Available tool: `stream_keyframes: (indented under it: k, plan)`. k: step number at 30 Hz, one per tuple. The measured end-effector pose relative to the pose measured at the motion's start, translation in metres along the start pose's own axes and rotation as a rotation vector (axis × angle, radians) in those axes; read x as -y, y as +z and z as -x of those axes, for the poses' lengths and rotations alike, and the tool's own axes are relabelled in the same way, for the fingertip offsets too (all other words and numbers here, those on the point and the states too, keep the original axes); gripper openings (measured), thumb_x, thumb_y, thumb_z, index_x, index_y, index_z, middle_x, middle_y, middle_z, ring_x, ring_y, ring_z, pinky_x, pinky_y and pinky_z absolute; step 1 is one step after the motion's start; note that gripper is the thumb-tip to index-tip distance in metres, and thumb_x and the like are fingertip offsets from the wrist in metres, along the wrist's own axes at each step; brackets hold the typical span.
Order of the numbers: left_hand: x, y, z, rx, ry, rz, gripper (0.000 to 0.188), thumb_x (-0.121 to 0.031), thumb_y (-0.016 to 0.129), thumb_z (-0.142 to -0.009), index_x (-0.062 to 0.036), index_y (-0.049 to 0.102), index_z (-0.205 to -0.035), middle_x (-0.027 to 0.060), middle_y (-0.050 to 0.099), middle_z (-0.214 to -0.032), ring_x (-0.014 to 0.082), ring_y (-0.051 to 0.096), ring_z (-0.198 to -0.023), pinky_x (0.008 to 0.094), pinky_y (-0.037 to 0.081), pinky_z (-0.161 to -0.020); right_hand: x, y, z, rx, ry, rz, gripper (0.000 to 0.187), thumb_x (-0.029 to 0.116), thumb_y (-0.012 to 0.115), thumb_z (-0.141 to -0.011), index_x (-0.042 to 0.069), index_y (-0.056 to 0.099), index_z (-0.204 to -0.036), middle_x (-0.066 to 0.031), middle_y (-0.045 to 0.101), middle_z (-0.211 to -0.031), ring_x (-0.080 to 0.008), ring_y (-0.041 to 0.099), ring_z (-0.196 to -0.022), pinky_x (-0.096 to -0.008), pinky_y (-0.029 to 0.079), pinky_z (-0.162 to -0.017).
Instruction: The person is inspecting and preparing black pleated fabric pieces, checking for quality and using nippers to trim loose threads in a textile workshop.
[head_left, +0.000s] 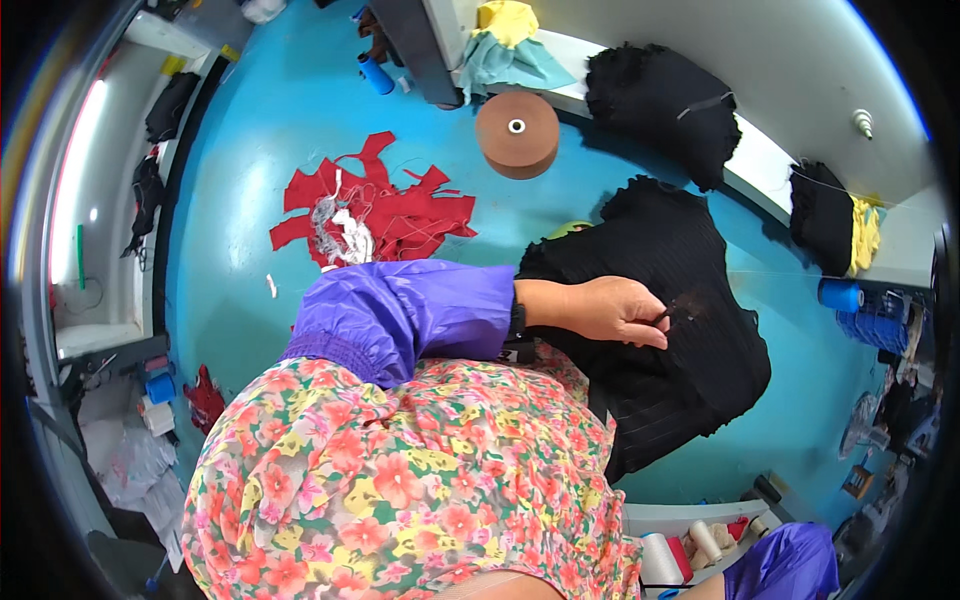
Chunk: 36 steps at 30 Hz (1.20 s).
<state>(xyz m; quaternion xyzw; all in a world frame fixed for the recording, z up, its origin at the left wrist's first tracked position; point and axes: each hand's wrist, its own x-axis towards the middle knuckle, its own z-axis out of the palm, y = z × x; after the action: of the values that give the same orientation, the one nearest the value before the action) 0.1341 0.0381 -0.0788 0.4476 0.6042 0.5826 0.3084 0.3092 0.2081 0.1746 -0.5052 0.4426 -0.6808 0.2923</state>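
My left hand [605,310] reaches rightward out of a purple sleeve cover, over a black ribbed knit piece [690,370]. Its thumb and fingers are pinched together, with a small dark bit showing at the tips; whether this is a fold of the knit or a separate thing, I cannot make out. The knit spreads wide beyond the hand and has wavy edges. A faint brownish patch marks it just past the fingertips. Of my right arm only a purple sleeve cover [785,565] shows at the lower right; the hand is outside the picture.
Red fabric scraps [425,210] with white thread tangles lie on the blue floor [240,150]. A brown yarn cone [517,135] stands beyond. Black bundles [665,110] rest along a white ledge. Thread spools [705,540] fill a tray at the lower right. A blue basket [875,320] stands far right.
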Motion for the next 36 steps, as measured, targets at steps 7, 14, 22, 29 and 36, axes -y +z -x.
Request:
stream_keyframes:
  k: [7,14,22,29,36]
  plan:
    - [-0.004,-0.006,0.0,0.049,-0.054,-0.01,0.023,-0.026,0.054,-0.088,-0.0043,0.059,-0.082,0.004,0.06,-0.073,0.016,0.058,-0.065,0.0283,0.043,-0.06,0.015,0.023,0.002,-0.12,0.057,0.13,0.016,0.026,0.051,-0.079,0.013,0.054,-0.071,-0.005,0.052,-0.072,-0.023,0.051,-0.07,-0.0396,0.037,-0.058]
    - [-0.005,-0.003,-0.012,0.058,-0.041,-0.059,0.023,-0.025,0.054,-0.088,-0.0041,0.06,-0.08,0.0063,0.058,-0.066,0.02,0.056,-0.06,0.0314,0.041,-0.055,0.041,0.071,-0.007,-0.37,0.223,0.39,0.016,0.026,0.051,-0.079,0.013,0.054,-0.07,-0.0046,0.052,-0.072,-0.0227,0.051,-0.07,-0.0392,0.037,-0.057]
    - [-0.008,0.005,-0.007,0.029,-0.125,0.079,0.017,-0.009,0.053,-0.086,0.0041,0.06,-0.079,0.0071,0.062,-0.077,0.0115,0.057,-0.059,0.0245,0.046,-0.056,0.053,0.117,-0.029,-0.579,0.394,0.636,0.016,0.026,0.051,-0.078,0.013,0.054,-0.07,-0.0041,0.052,-0.072,-0.0223,0.051,-0.07,-0.0388,0.037,-0.057]
    - [-0.008,0.004,-0.008,0.023,-0.16,0.09,0.015,-0.009,0.053,-0.086,0.0025,0.061,-0.082,0.0049,0.059,-0.068,0.0103,0.055,-0.059,0.0231,0.045,-0.056,0.052,0.114,-0.038,-0.598,0.414,0.682,0.016,0.026,0.051,-0.078,0.013,0.054,-0.07,-0.0036,0.052,-0.072,-0.0219,0.051,-0.07,-0.0384,0.036,-0.057]
    - [-0.006,0.001,-0.005,0.037,-0.138,0.094,0.013,-0.011,0.055,-0.087,0.0008,0.06,-0.087,0.0029,0.057,-0.071,0.0095,0.055,-0.061,0.0225,0.046,-0.057,0.051,0.106,-0.037,-0.572,0.366,0.658,0.016,0.026,0.051,-0.078,0.013,0.054,-0.069,-0.0032,0.052,-0.071,-0.0216,0.051,-0.07,-0.0381,0.036,-0.057]
